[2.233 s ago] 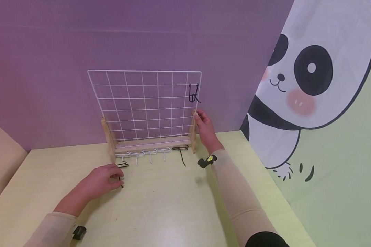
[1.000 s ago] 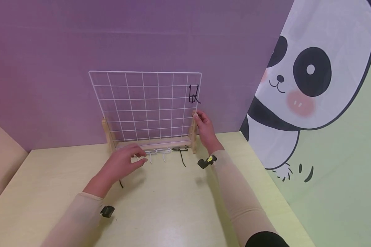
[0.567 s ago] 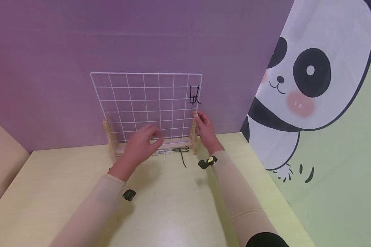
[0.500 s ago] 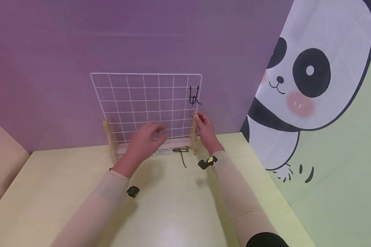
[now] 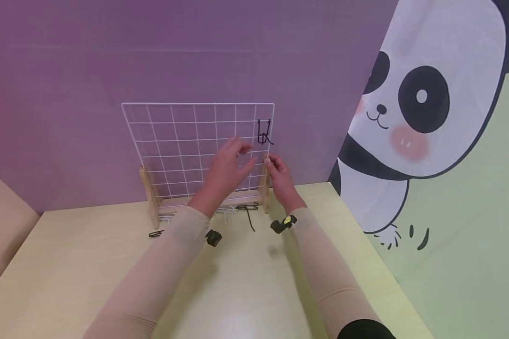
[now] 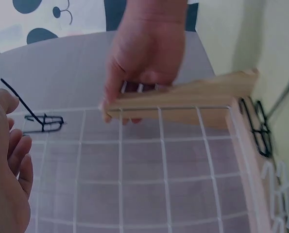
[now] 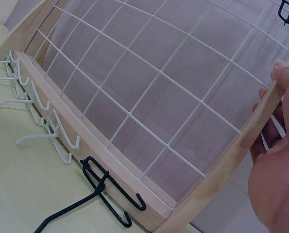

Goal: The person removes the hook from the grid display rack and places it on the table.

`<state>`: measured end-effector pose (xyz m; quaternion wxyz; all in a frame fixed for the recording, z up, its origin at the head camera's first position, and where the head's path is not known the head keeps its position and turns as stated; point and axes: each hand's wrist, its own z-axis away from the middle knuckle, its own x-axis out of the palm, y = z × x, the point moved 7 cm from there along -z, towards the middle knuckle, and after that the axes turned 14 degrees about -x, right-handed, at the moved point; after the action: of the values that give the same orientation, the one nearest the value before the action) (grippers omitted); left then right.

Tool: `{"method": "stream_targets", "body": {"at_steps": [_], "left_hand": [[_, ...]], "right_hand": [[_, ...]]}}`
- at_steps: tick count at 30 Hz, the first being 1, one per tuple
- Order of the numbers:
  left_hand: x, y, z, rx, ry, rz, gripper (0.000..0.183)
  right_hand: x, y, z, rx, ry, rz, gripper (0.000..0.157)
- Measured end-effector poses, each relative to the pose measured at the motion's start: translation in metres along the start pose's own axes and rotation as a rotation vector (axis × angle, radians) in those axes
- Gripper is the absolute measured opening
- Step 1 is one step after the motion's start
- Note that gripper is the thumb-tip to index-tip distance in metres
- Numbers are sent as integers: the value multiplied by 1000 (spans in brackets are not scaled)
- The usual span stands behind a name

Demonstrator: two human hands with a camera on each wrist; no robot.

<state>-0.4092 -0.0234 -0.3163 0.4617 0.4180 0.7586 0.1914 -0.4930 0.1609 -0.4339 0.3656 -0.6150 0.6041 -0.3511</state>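
Note:
A white wire grid panel (image 5: 197,103) stands upright in a wooden stand (image 5: 150,197). My right hand (image 5: 282,183) grips the top of the stand's right post, thumb on the near side and fingers behind. In front of the panel is my left hand (image 5: 225,172), holding nothing, thumb and fingers loosely curved and apart. Just up and right of it, a black wire hook (image 5: 263,138) hangs on the grid near the upper right corner. In the left wrist view, this hook's prong (image 6: 22,101) points up close to the left fingertips.
Along the stand's base lie several white hooks (image 7: 52,128), partly hidden by the left arm in the head view. A black hook (image 5: 248,207) lies at their right end, another black hook (image 5: 156,233) at the left. Behind rises a purple wall (image 5: 186,61).
My left hand has left the black hook at the left and travelled right and up across the grid towards the hanging hook. My right hand has stayed on the post.

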Motion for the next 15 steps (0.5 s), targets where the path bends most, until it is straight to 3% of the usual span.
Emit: {"method": "stream_targets", "body": {"at_steps": [6, 15], "left_hand": [[4, 20, -14, 56, 10, 32, 35], [11, 34, -23, 143, -22, 82, 33]], "right_hand": [[1, 0, -1, -5, -6, 5, 39], [-2, 2, -1, 5, -20, 24, 44]]}}
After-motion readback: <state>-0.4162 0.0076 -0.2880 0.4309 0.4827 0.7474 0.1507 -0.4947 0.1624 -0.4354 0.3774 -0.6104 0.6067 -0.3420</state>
